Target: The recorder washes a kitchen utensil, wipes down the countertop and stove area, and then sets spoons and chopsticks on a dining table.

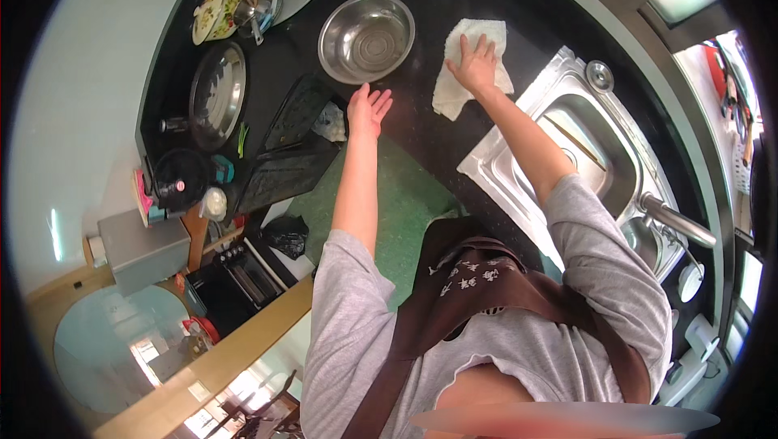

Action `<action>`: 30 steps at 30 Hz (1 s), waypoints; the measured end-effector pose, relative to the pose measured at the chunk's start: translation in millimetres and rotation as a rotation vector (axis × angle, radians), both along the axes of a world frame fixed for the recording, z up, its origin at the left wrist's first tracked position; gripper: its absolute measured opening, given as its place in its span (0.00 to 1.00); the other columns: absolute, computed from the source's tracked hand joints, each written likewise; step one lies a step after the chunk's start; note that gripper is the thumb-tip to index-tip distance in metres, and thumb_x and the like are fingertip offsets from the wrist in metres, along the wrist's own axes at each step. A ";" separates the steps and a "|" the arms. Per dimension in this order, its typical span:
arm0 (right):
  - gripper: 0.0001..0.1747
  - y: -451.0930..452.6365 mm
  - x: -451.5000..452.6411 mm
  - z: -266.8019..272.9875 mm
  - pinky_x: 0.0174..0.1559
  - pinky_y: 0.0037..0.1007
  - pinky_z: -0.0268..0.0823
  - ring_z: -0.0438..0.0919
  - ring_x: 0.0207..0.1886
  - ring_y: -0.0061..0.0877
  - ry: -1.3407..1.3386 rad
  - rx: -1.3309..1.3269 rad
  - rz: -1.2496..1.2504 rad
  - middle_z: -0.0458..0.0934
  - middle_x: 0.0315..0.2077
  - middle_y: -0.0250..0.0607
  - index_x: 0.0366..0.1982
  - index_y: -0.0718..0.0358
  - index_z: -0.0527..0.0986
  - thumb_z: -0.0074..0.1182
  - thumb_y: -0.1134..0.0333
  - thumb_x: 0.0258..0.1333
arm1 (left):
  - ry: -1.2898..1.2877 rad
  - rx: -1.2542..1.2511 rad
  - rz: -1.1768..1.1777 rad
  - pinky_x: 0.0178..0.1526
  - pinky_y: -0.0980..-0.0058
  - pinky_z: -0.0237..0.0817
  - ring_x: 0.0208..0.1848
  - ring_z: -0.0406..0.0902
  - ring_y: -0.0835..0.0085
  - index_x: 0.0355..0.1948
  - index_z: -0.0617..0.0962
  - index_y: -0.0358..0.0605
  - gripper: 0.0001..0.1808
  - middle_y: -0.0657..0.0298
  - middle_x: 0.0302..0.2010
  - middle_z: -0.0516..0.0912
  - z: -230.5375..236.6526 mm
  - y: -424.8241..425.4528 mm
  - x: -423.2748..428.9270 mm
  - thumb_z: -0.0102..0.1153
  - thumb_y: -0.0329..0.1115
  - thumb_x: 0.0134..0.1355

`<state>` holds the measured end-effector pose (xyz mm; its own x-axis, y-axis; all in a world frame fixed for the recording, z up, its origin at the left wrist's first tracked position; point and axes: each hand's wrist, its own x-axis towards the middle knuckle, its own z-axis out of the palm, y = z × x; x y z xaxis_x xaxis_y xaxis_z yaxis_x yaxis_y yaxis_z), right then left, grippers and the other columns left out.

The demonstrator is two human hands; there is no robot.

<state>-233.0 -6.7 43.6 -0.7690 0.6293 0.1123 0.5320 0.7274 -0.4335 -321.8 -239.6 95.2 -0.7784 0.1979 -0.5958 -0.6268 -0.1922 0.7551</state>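
Note:
My right hand rests palm down, fingers spread, on a white terry cloth that lies rumpled on the dark countertop. To its left stands a round stainless steel basin with nothing visible inside. Just below the near rim of the basin, my left hand is held with its fingers apart and nothing in it. Whether its fingertips touch the rim cannot be made out.
At right is a steel sink with a stick across its bowl and a faucet. Toward the left are a steel tray, a floral enamel pot, a utensil holder and a black gas stove.

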 end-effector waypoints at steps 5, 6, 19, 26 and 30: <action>0.42 -52.5 -7.1 -17.3 0.67 0.60 0.46 0.54 0.69 0.59 0.097 0.117 0.160 0.57 0.67 0.55 0.66 0.49 0.62 0.61 0.60 0.48 | -0.157 0.125 0.108 0.53 0.53 0.76 0.51 0.79 0.48 0.57 0.66 0.27 0.22 0.42 0.52 0.74 -40.3 -12.1 -69.9 0.50 0.31 0.66; 0.41 -56.3 2.8 -31.3 0.68 0.59 0.46 0.55 0.69 0.56 0.127 0.140 0.245 0.59 0.67 0.52 0.66 0.48 0.63 0.60 0.64 0.46 | -0.096 0.077 0.125 0.52 0.53 0.77 0.51 0.78 0.49 0.55 0.68 0.27 0.21 0.43 0.51 0.75 -40.1 0.0 -67.3 0.49 0.28 0.63; 0.37 -174.7 -70.7 -10.9 0.73 0.53 0.40 0.48 0.75 0.39 0.020 -0.095 0.994 0.54 0.71 0.36 0.61 0.43 0.68 0.61 0.54 0.46 | 0.949 -0.307 -0.776 0.39 0.53 0.75 0.38 0.78 0.40 0.71 0.55 0.43 0.41 0.38 0.52 0.71 62.7 126.4 8.4 0.51 0.25 0.55; 0.38 -97.4 -200.4 -19.7 0.72 0.51 0.44 0.53 0.72 0.41 0.149 -0.010 0.445 0.58 0.68 0.39 0.62 0.44 0.67 0.62 0.60 0.44 | 1.242 -0.172 -1.108 0.39 0.55 0.76 0.40 0.79 0.42 0.75 0.49 0.53 0.51 0.42 0.55 0.65 111.2 183.4 17.0 0.55 0.20 0.50; 0.44 -73.6 -148.3 -22.4 0.72 0.52 0.43 0.51 0.73 0.41 0.073 -0.018 0.276 0.56 0.69 0.37 0.64 0.43 0.65 0.66 0.61 0.41 | 1.315 -0.078 -1.163 0.36 0.56 0.76 0.36 0.80 0.43 0.75 0.49 0.54 0.52 0.44 0.55 0.65 107.4 195.9 28.3 0.54 0.20 0.50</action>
<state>-381.3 -80.3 21.2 -0.9018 0.3997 0.1644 0.2817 0.8321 -0.4777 -293.6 -43.7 202.6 -0.1955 0.9553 0.2219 0.5791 -0.0701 0.8122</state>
